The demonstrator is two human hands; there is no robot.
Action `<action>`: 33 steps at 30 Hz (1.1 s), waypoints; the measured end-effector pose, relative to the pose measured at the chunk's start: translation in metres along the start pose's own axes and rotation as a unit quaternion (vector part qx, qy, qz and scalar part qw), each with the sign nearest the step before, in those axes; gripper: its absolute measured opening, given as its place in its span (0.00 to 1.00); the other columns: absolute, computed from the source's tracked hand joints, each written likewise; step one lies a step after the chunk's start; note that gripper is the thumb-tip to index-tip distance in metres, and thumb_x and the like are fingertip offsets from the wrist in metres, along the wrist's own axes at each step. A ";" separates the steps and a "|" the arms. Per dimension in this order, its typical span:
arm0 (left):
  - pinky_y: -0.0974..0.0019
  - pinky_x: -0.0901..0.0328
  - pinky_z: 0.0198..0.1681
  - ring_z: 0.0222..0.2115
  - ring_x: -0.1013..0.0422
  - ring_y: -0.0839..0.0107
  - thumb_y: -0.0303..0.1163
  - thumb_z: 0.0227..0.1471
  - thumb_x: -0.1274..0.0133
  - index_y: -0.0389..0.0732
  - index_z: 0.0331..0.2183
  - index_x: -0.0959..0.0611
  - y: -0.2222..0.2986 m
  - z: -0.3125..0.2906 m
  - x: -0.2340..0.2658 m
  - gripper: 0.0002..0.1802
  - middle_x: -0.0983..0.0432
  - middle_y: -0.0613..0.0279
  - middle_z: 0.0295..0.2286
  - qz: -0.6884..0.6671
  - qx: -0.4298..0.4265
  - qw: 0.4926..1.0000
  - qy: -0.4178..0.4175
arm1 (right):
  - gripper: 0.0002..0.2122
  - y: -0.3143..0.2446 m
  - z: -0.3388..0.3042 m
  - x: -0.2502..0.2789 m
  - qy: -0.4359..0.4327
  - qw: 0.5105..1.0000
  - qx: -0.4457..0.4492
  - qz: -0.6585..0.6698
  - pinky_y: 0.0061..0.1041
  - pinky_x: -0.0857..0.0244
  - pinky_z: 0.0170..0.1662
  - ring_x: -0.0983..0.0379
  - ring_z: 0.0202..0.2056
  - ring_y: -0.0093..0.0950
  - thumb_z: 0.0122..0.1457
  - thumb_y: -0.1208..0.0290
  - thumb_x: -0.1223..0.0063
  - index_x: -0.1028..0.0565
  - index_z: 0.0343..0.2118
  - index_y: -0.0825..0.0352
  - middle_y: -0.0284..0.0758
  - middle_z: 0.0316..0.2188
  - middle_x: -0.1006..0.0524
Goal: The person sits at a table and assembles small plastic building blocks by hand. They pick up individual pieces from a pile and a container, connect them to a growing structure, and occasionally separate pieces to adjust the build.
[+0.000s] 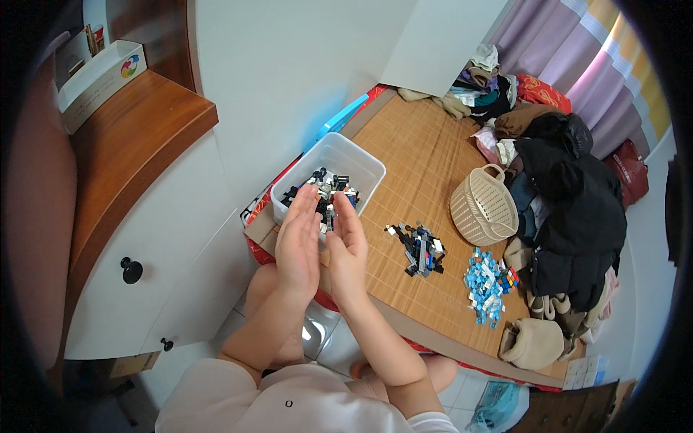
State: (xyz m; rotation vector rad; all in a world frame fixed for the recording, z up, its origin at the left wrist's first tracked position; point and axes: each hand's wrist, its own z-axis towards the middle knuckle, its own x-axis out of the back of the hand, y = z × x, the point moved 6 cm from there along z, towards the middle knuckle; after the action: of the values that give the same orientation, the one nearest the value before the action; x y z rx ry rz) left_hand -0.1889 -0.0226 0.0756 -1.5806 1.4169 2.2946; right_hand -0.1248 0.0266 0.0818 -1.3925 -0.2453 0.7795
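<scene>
My left hand point(298, 249) and my right hand point(348, 251) are raised side by side, palms turned toward each other with a narrow gap between them. The fingers of both are stretched out, and neither hand visibly grips anything. Beyond the fingertips stands a clear plastic bin point(372, 170), partly covered by my hands. Inside lie loose toy building bricks point(333, 182) in black, white and grey. To the right, a small heap of black, grey and blue bricks point(421, 250) rests on the bamboo mat point(404, 166). Farther right spreads a pile of light blue and white bricks point(482, 286).
A beige woven-look basket point(482, 211) stands behind the brick heaps. Beside the blue pile lies a colourful puzzle cube point(510, 278). Black jackets point(570, 224) and other clothes crowd the right side. A white cabinet with a wooden top point(137, 119) rises on my left.
</scene>
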 end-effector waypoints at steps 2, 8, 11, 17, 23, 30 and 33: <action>0.63 0.64 0.61 0.60 0.59 0.65 0.35 0.54 0.70 0.34 0.56 0.46 0.001 0.000 0.002 0.29 0.53 0.52 0.58 -0.003 -0.004 1.000 -0.002 | 0.27 -0.003 -0.002 -0.001 0.002 1.000 -0.007 0.012 0.27 0.60 0.61 0.52 0.60 0.29 0.48 0.89 0.68 0.44 0.56 0.71 0.41 0.58 0.45; 0.63 0.63 0.61 0.60 0.58 0.64 0.34 0.54 0.69 0.33 0.56 0.47 0.002 -0.003 -0.004 0.29 0.53 0.52 0.57 0.022 -0.004 1.000 0.002 | 0.26 -0.011 -0.006 -0.003 -0.034 0.999 -0.011 0.004 0.27 0.59 0.61 0.51 0.59 0.29 0.49 0.89 0.68 0.44 0.56 0.72 0.41 0.57 0.44; 0.62 0.63 0.61 0.60 0.58 0.63 0.33 0.54 0.69 0.32 0.56 0.47 0.000 -0.005 -0.009 0.29 0.52 0.51 0.57 0.030 -0.003 1.000 -0.006 | 0.26 -0.004 -0.005 -0.005 -0.063 0.996 -0.020 0.066 0.26 0.59 0.60 0.50 0.59 0.29 0.50 0.89 0.68 0.44 0.56 0.72 0.41 0.57 0.44; 0.61 0.63 0.61 0.60 0.58 0.62 0.33 0.54 0.68 0.31 0.56 0.48 0.001 -0.008 -0.012 0.30 0.52 0.49 0.57 0.035 -0.015 0.999 -0.011 | 0.27 0.001 0.000 0.004 -0.027 0.999 -0.022 0.026 0.29 0.61 0.61 0.55 0.61 0.29 0.52 0.86 0.65 0.48 0.58 0.67 0.38 0.59 0.48; 0.61 0.63 0.61 0.60 0.58 0.62 0.33 0.54 0.68 0.33 0.57 0.48 -0.004 -0.015 -0.019 0.29 0.51 0.50 0.57 0.028 -0.007 0.999 -0.030 | 0.27 -0.002 -0.010 0.020 -0.018 0.999 -0.030 0.039 0.27 0.60 0.60 0.53 0.60 0.26 0.52 0.83 0.62 0.46 0.58 0.67 0.36 0.58 0.45; 0.65 0.60 0.60 0.59 0.54 0.67 0.31 0.56 0.68 0.32 0.56 0.45 -0.038 -0.034 -0.041 0.27 0.49 0.51 0.56 0.036 0.063 0.993 -0.094 | 0.26 -0.008 -0.030 0.077 0.072 0.997 -0.005 0.015 0.28 0.58 0.60 0.53 0.60 0.29 0.52 0.83 0.62 0.45 0.57 0.67 0.36 0.59 0.46; 0.65 0.60 0.60 0.58 0.52 0.68 0.30 0.56 0.66 0.32 0.55 0.43 -0.063 -0.039 -0.051 0.26 0.46 0.53 0.55 0.078 0.109 0.984 -0.120 | 0.27 -0.003 -0.040 0.117 0.120 0.993 -0.014 0.007 0.29 0.61 0.61 0.55 0.61 0.29 0.51 0.86 0.65 0.46 0.57 0.69 0.38 0.59 0.47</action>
State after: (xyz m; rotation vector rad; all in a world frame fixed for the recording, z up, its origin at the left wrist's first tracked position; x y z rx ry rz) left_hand -0.1056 0.0110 0.0688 -1.1297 1.7089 2.2225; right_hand -0.0148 0.0679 0.0433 -1.5016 -0.0591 0.6143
